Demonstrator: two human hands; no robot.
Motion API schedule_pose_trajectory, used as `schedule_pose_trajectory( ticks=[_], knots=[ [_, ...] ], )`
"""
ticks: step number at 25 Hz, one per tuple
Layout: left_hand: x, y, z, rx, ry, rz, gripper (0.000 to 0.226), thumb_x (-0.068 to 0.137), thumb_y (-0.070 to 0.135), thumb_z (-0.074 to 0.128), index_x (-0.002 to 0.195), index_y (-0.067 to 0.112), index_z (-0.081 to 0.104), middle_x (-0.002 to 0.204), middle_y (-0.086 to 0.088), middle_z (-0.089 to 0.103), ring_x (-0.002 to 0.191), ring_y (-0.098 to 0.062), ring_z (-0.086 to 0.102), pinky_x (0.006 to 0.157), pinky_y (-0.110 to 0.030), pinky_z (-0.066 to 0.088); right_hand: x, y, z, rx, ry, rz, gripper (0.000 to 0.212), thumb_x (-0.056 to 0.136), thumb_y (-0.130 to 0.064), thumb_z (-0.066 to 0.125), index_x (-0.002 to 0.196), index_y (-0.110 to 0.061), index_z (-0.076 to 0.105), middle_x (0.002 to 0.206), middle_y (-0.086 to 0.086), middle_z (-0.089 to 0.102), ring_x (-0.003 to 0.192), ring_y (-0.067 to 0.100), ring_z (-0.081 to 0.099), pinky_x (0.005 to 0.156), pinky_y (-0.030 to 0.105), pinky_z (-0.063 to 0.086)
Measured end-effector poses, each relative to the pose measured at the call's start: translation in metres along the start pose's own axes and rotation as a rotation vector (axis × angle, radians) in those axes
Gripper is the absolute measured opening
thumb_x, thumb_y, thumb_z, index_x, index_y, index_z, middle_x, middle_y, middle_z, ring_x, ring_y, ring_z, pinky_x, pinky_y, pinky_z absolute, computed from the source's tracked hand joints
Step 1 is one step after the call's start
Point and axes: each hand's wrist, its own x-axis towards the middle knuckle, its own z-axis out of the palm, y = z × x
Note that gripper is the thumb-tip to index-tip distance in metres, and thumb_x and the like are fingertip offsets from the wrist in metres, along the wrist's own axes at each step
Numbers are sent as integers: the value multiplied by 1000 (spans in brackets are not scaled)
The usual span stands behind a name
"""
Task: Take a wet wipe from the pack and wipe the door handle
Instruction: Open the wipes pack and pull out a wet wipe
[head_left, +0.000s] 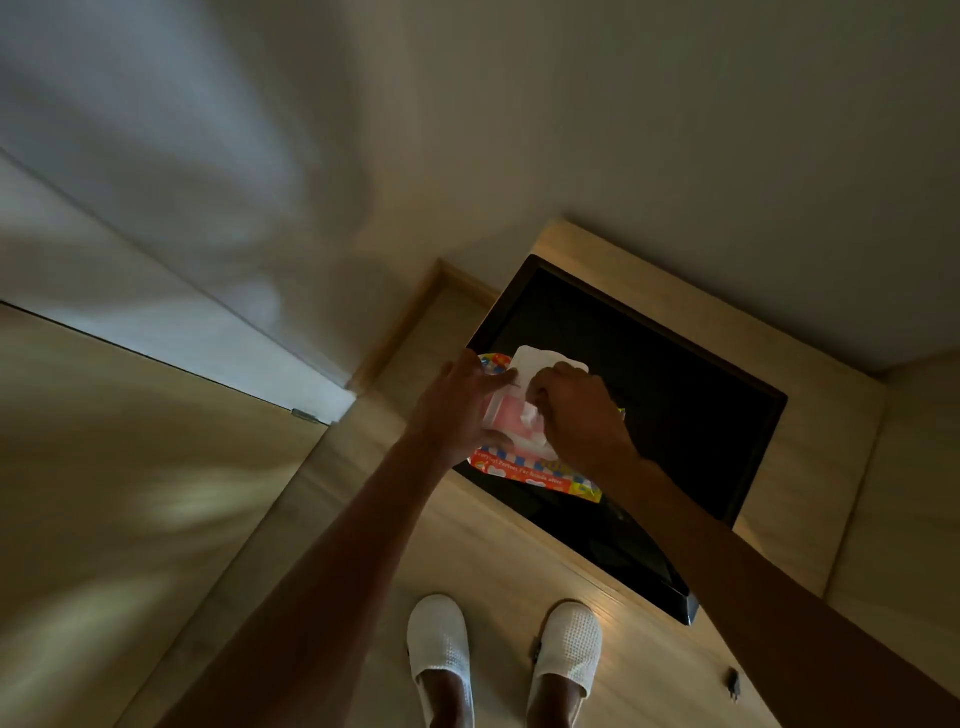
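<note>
Forearms stretch out over white slippers (439, 642); left hand (457, 410) steadies the pack (524, 475) on the black tabletop (675, 395), lid up, while right hand (576, 410) pinches a wipe (530, 415). Extraction step; next, a clean pull free.

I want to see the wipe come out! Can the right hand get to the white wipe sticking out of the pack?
Probably yes. The colourful wet-wipe pack has its white lid flipped open, and the right hand is already on the crumpled white wipe, nothing blocking. The left hand holds the pack.
</note>
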Motion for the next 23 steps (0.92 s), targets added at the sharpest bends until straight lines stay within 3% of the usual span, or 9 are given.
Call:
schedule_pose_trajectory(
  ticks=[5,8,10,15,23],
  knots=[
    [0,0,2,1,31,-5,88,58,47,83,135,30,46,132,-8,43,122,-23,43,96,-44,52,-22,15,2,-70,28,-2,28,71,-4,80,95,-11,69,98,9,69,92,26,65,84,40,54],
    [-1,1,3,-9,44,-8,90,58,46,84,136,30,43,132,-8,43,122,-23,44,93,-43,53,-19,9,-1,168,154,106,18,85,-14,70,98,-22,61,98,0,66,87,14,64,74,31,57],
    [-3,0,4,-8,48,-7,90,57,45,84,136,30,44,131,-9,43,121,-24,45,91,-43,54,-28,4,-2,243,201,55,13,89,-23,65,99,-28,57,93,-5,63,79,6,59,67,24,54],
    [-1,-2,5,-1,45,4,91,57,43,85,137,28,44,131,-11,44,122,-26,44,94,-45,52,-43,6,6,150,155,11,13,88,-23,67,100,-19,69,100,1,70,87,19,65,72,37,57],
    [-1,0,5,10,57,17,90,56,45,84,136,25,47,132,-13,47,123,-28,45,97,-45,50,-33,0,10,-15,268,-32,19,71,-20,83,84,-15,71,83,5,73,71,23,68,67,34,57]
  ],
)
